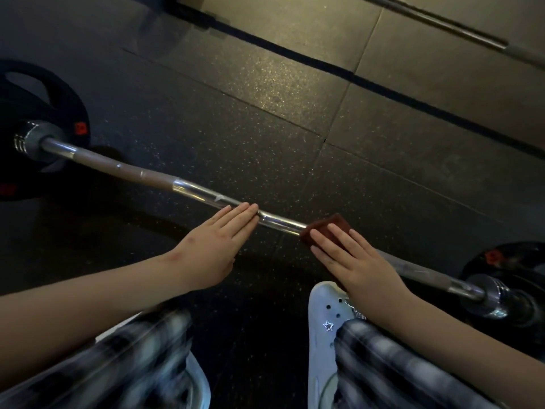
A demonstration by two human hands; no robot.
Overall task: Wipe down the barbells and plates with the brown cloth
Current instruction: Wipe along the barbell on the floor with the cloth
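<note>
The right grip (pixel 356 261), flat with straight fingers, is pressing the brown cloth (pixel 327 224), lying partly beneath it, onto the barbell (pixel 188 187). The left grip (pixel 212 240), flat and holding nothing, is touching the barbell near the cloth's left.

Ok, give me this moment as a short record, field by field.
floor: dark speckled rubber tiles
barbell: stretched across in front of the person
left plate: black, on one end
right plate: black, on the other end
cloth: brown, on the bar's middle
right hand: flat on the cloth, fingers straight
left hand: flat, touching bare bar beside the cloth
second bar: farther off
shoe: white
</note>
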